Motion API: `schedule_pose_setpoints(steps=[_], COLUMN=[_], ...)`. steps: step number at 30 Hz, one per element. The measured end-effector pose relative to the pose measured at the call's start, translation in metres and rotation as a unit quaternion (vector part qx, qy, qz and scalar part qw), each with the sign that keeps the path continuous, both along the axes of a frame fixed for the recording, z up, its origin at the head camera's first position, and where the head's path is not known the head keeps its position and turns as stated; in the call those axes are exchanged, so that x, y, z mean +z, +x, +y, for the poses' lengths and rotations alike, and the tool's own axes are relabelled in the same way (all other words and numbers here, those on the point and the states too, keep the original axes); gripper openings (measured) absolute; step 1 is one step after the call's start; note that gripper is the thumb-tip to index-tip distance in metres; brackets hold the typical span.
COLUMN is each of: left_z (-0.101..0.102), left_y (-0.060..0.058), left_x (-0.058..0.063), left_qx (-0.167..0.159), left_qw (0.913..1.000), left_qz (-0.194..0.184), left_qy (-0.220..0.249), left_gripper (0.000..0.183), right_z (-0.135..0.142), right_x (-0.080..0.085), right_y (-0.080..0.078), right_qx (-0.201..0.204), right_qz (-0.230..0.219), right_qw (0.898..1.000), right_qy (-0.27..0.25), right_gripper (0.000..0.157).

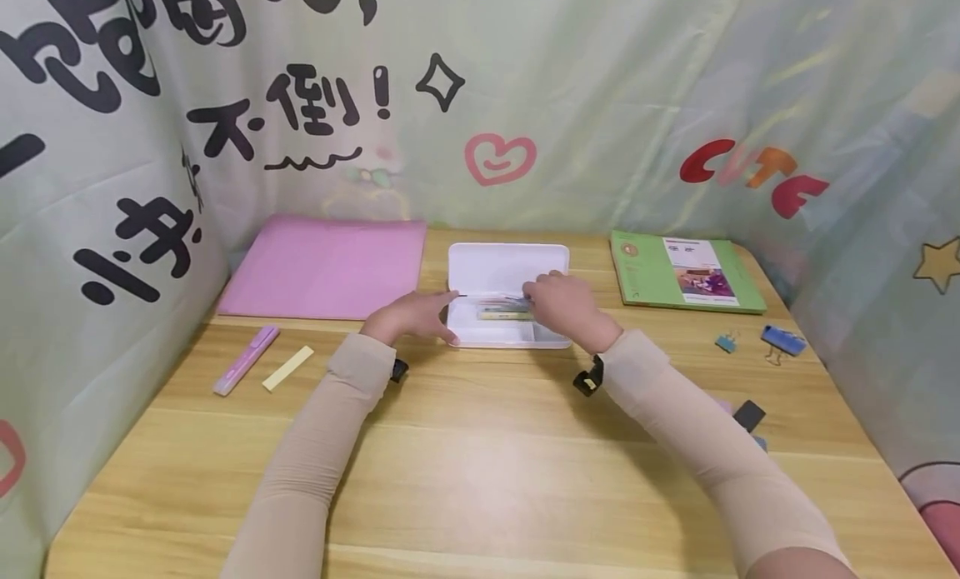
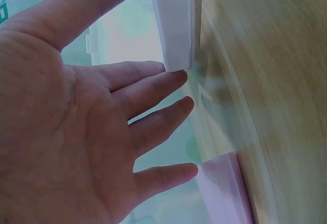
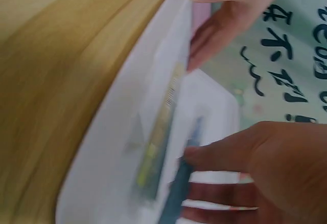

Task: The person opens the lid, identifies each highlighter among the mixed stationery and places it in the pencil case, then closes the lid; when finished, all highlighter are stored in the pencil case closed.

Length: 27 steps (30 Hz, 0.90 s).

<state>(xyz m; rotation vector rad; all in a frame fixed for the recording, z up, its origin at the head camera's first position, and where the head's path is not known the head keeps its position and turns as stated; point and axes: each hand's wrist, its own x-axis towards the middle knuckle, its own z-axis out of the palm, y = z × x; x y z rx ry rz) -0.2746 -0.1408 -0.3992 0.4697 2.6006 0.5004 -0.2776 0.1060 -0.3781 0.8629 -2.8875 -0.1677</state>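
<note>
A white pencil case (image 1: 508, 267) lies at the back middle of the table with its lid raised toward the curtain. My left hand (image 1: 411, 315) is at its left end, thumb apart and fingers straight, fingertips right at the case in the left wrist view. Inside the case lies a yellow-labelled pen (image 3: 161, 116), with other slim items beside it. My right hand (image 1: 567, 308) is over the case's right part and pinches a dark teal pen (image 3: 179, 191) between thumb and fingers. That pen looks blurred in the right wrist view.
A pink folder (image 1: 330, 267) lies back left; a purple stick-shaped item (image 1: 246, 361) and a pale yellow strip (image 1: 288, 368) lie before it. Green booklets (image 1: 648, 271) are back right. Nearby sit a teal binder clip (image 1: 726, 342), a blue one (image 1: 783, 340) and a black block (image 1: 749, 415).
</note>
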Motion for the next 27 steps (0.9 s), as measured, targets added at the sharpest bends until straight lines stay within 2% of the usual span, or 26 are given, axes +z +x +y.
schedule_pose_setpoints(steps=[5, 14, 18, 23, 25, 27], left_z=[0.002, 0.006, 0.006, 0.004, 0.004, 0.004], left_y=[-0.002, -0.004, -0.004, -0.002, -0.001, 0.0], left_x=[0.0, -0.005, -0.006, -0.005, -0.005, -0.005], left_qx=[-0.006, -0.029, -0.033, -0.028, -0.027, -0.029], left_qw=[1.0, 0.9994, 0.999, 0.9981, 0.9971, 0.9951], left_qz=[0.003, 0.013, 0.023, 0.031, 0.041, 0.062], left_qy=[-0.001, -0.01, -0.021, -0.045, -0.057, -0.071], left_gripper=[0.091, 0.093, 0.092, 0.092, 0.092, 0.091], right_z=[-0.016, -0.017, -0.008, 0.005, 0.01, 0.014], right_x=[-0.011, -0.023, -0.022, -0.02, -0.02, -0.019], right_y=[-0.013, -0.015, -0.017, -0.03, -0.037, -0.042], right_qx=[0.028, 0.02, 0.023, 0.006, -0.017, -0.042], right_qz=[0.044, 0.045, 0.078, 0.141, 0.152, 0.142], right_qw=[0.999, 0.999, 0.996, 0.974, 0.968, 0.97], right_qy=[0.003, 0.016, -0.047, -0.177, -0.197, -0.191], right_gripper=[0.011, 0.016, 0.013, 0.019, 0.027, 0.038])
